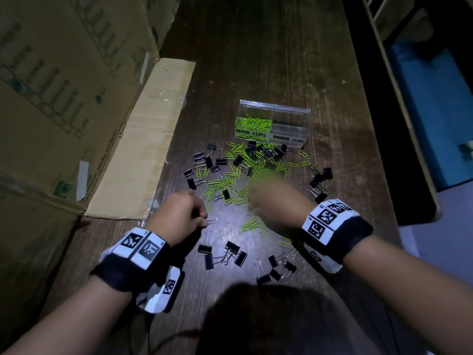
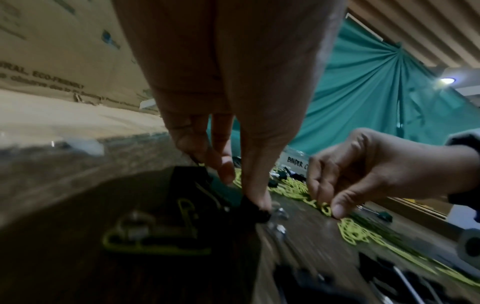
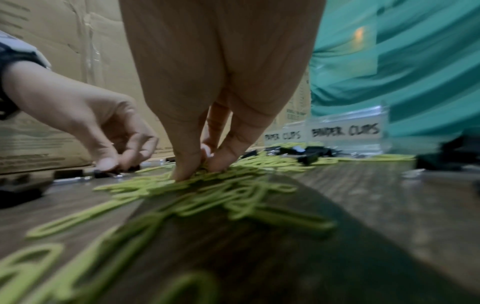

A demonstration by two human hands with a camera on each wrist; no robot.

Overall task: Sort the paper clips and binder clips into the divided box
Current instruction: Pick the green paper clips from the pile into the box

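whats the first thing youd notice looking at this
A bright green heap of paper clips mixed with black binder clips sprawls across the dark wooden table. Behind it stands the clear divided box, green clips only in its left compartment. Both hands, left hand and right hand, pick at the pile.

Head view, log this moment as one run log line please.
left hand pinches black binder clip | right hand gathers green paper clips | divided box: paper side partly filled, binder side looks empty

Right hand (image 1: 271, 201) motion-blurred (head view); its fingers (image 3: 187, 164) bury fingertips among paper clips (image 3: 207, 191).
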